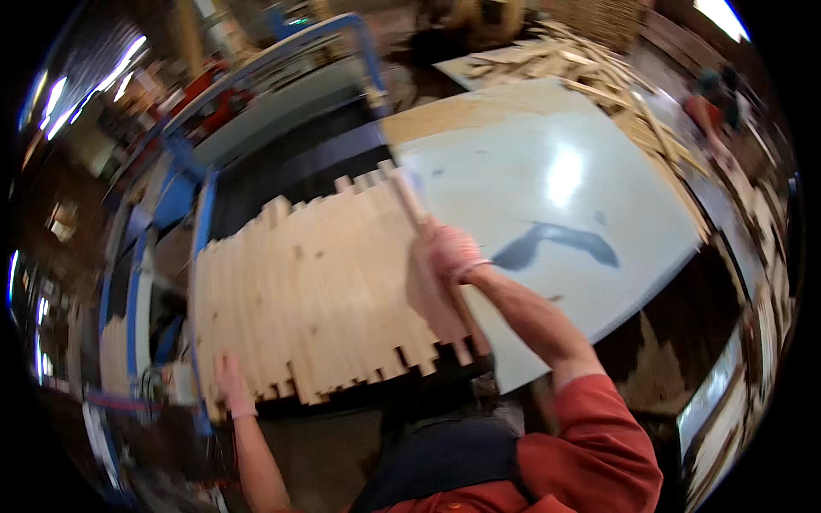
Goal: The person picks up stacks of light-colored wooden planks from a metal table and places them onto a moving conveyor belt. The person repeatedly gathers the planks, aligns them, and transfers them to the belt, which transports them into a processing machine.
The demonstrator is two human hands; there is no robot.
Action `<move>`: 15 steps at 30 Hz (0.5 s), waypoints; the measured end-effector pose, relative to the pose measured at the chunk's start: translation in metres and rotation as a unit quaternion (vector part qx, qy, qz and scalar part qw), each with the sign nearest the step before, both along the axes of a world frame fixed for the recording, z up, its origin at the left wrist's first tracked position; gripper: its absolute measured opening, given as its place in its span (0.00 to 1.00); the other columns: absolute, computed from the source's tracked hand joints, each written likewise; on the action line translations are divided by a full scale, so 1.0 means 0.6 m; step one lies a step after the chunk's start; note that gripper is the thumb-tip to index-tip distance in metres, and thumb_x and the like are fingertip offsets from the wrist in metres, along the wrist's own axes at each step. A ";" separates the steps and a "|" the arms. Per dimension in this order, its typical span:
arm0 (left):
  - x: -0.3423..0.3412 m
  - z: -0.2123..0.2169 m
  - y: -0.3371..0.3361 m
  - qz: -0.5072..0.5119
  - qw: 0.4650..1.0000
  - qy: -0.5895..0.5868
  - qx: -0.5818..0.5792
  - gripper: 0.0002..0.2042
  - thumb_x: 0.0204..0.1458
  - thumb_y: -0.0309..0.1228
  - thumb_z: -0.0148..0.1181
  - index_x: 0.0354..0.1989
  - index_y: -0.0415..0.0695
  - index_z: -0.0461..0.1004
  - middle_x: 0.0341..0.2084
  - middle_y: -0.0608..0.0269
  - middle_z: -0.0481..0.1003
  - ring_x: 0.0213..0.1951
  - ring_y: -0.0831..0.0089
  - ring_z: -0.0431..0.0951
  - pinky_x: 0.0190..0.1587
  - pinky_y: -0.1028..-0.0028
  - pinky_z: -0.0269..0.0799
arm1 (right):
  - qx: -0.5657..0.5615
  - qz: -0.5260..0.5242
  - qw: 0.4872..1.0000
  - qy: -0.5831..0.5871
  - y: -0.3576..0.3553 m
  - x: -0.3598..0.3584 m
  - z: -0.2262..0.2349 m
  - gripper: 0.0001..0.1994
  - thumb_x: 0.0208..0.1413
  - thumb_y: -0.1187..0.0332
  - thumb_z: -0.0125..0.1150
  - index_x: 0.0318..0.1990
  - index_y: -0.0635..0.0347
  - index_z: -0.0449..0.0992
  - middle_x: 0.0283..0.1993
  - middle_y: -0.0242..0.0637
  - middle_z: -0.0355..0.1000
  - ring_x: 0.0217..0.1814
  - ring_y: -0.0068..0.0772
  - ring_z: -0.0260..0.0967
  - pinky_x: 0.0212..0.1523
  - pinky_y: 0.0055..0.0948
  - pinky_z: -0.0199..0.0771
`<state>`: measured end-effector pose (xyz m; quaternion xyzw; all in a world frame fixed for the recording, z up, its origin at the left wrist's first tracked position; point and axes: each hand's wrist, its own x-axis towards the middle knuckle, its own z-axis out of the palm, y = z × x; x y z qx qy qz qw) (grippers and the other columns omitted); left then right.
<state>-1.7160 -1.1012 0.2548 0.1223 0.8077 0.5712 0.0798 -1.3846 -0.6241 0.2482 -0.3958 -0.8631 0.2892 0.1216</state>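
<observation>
A wide row of pale wooden slats (308, 291) lies side by side on a dark machine bed, their ends uneven. My right hand (449, 252), in a light glove, is closed around one slat (409, 198) at the right edge of the row. My left hand (229, 380), also gloved, presses flat on the near left corner of the slats. The picture is blurred by motion.
A pale blue-grey tabletop (556, 197) with a dark smear sits to the right of the slats. A heap of loose wood strips (599, 77) lies at its far edge. A blue machine frame (205, 214) runs along the left. Another person (710, 103) stands at the far right.
</observation>
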 end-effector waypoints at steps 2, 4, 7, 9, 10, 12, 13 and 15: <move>-0.036 0.009 -0.063 0.053 0.989 0.104 -0.090 0.27 0.67 0.40 0.57 0.70 0.39 0.66 0.65 0.52 0.72 0.65 0.59 0.71 0.71 0.63 0.60 | 0.041 0.014 0.999 -0.018 -0.002 0.021 0.024 0.11 0.63 0.67 0.54 0.48 0.63 0.76 0.37 0.54 0.79 0.39 0.60 0.78 0.43 0.53 0.79; -0.069 0.020 -0.136 0.118 0.936 0.230 -0.239 0.33 0.64 0.41 0.61 0.73 0.39 0.61 0.71 0.47 0.64 0.73 0.56 0.63 0.76 0.59 0.51 | 0.043 0.024 0.998 0.025 0.011 0.041 0.037 0.16 0.64 0.64 0.55 0.55 0.64 0.73 0.33 0.53 0.79 0.35 0.58 0.78 0.39 0.51 0.78; -0.124 0.037 -0.211 0.252 0.815 0.293 -0.431 0.44 0.57 0.50 0.65 0.76 0.40 0.54 0.73 0.45 0.61 0.74 0.49 0.59 0.77 0.52 0.48 | 0.110 -0.056 0.992 0.015 0.049 0.062 0.021 0.24 0.67 0.61 0.55 0.66 0.63 0.68 0.29 0.55 0.78 0.31 0.57 0.79 0.34 0.54 0.76; -0.161 0.064 -0.245 0.294 0.758 0.252 -0.525 0.46 0.55 0.52 0.65 0.76 0.39 0.53 0.72 0.46 0.63 0.73 0.49 0.61 0.76 0.52 0.50 | 0.165 -0.093 0.979 -0.077 0.069 0.073 -0.002 0.27 0.68 0.60 0.55 0.70 0.61 0.65 0.31 0.59 0.78 0.33 0.58 0.80 0.35 0.55 0.76; -0.175 0.074 -0.251 0.293 0.740 0.228 -0.560 0.47 0.54 0.53 0.65 0.76 0.39 0.53 0.71 0.47 0.64 0.72 0.48 0.62 0.75 0.52 0.51 | 0.166 -0.089 0.978 -0.087 0.071 0.083 -0.017 0.28 0.68 0.59 0.55 0.71 0.61 0.64 0.31 0.59 0.78 0.34 0.58 0.80 0.35 0.54 0.77; -0.186 0.099 -0.257 0.267 0.735 0.206 -0.588 0.44 0.53 0.54 0.66 0.74 0.44 0.59 0.67 0.48 0.69 0.68 0.48 0.67 0.71 0.51 0.59 | 0.152 -0.123 0.969 -0.154 0.074 0.102 -0.036 0.29 0.68 0.59 0.54 0.74 0.60 0.62 0.32 0.60 0.79 0.34 0.59 0.80 0.37 0.54 0.78; -0.191 0.107 -0.259 0.244 0.738 0.191 -0.600 0.42 0.52 0.54 0.67 0.73 0.46 0.62 0.65 0.48 0.71 0.66 0.48 0.70 0.69 0.50 0.63 | 0.093 -0.114 0.985 -0.086 0.067 0.101 -0.043 0.30 0.68 0.59 0.54 0.74 0.60 0.62 0.34 0.59 0.79 0.35 0.59 0.80 0.38 0.52 0.79; -0.182 0.114 -0.259 0.197 0.784 0.282 -0.516 0.33 0.52 0.54 0.68 0.65 0.55 0.72 0.58 0.50 0.77 0.58 0.49 0.77 0.59 0.51 0.72 | 0.041 -0.101 0.993 0.041 0.052 0.110 -0.050 0.27 0.66 0.62 0.57 0.71 0.61 0.67 0.34 0.50 0.80 0.35 0.35 0.76 0.39 0.43 0.78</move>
